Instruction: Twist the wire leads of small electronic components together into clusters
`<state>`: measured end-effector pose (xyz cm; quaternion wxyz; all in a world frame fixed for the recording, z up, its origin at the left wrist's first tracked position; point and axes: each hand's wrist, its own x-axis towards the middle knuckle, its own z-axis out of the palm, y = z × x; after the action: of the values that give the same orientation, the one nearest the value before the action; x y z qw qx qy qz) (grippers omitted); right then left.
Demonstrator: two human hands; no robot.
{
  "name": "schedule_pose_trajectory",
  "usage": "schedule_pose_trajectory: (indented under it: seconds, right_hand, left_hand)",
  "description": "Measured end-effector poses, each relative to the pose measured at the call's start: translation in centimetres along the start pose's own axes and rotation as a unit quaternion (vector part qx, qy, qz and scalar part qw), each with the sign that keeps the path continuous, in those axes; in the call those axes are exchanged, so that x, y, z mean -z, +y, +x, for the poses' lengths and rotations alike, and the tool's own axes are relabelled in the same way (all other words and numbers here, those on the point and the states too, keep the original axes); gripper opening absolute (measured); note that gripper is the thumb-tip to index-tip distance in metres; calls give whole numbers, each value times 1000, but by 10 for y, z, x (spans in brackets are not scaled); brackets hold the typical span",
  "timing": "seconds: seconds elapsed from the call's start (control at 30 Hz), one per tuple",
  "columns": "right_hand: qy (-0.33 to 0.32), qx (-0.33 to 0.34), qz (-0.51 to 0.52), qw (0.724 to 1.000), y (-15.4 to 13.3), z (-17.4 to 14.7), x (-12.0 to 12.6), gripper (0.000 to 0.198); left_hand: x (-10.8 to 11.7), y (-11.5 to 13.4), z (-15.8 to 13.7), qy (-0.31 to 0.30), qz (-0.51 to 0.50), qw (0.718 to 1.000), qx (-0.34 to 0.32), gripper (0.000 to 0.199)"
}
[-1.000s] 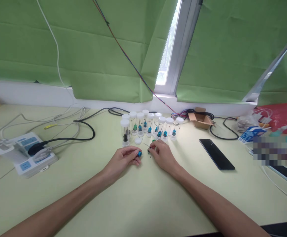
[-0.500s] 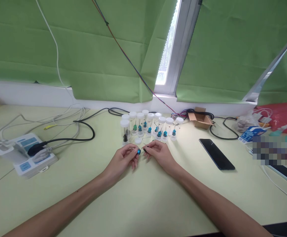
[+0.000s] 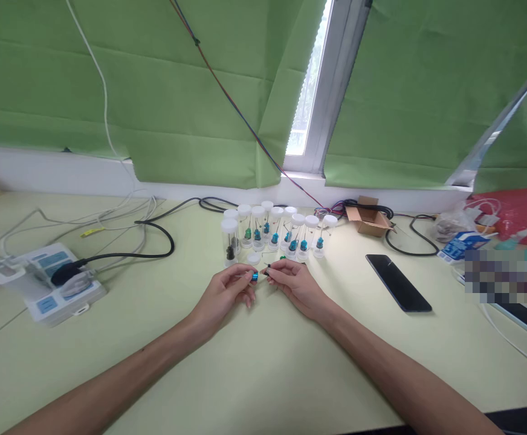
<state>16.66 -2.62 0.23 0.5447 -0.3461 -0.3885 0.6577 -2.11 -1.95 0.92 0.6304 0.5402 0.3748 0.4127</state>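
Observation:
My left hand (image 3: 231,285) is closed in a pinch on a small blue cylindrical piece (image 3: 255,276). Close to its right, my right hand (image 3: 294,283) pinches a small black piece (image 3: 267,270), whose exact kind is too small to tell. A narrow gap lies between the two pieces. Just beyond the hands stands a cluster of clear tubes with white caps (image 3: 275,211), holding blue, green or black pieces with thin stems. One loose white cap (image 3: 253,258) lies in front of them. Something green (image 3: 283,258) shows behind my right fingers.
A white power strip (image 3: 50,284) with plugs and cables sits at left. To the right lie a black phone (image 3: 398,283), an open cardboard box (image 3: 368,220), a blue-and-white packet (image 3: 463,246) and a red bag (image 3: 517,214). Cables run along the wall.
The fingers of my right hand have shifted slightly, and the black piece now points more upward. The blue piece has turned a little in my left hand. The tubes have not moved.

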Motion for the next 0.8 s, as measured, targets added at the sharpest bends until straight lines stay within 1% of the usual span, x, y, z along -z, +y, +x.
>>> schedule_pose_trajectory:
  seconds: [0.1,0.2,0.3,0.37,0.53,0.67,0.8]
  right_hand:
    - [-10,-8,14,1000,2,0,2,28]
    - [-10,-2,6,1000,3,1,2,29]
    - [4,27,-32,999,3,2,1,27]
    - [12,58,-82,995,3,2,0,23]
    - [-18,132,-206,970,5,1,0,12]
    - [-42,169,-268,948,8,-2,1,10]
    - [-49,207,-323,922,10,-3,3,11]
  left_hand:
    - [0,0,1,2,-15,1000,0,27]
    - [0,1,2,-1,-26,1000,3,27]
    - [0,1,3,3,-34,999,7,27]
    - [0,1,2,8,-35,999,10,27]
    - [0,2,2,22,-32,999,23,29]
    - [0,2,2,24,-35,999,20,29]
    - [0,1,3,22,-38,999,17,27]
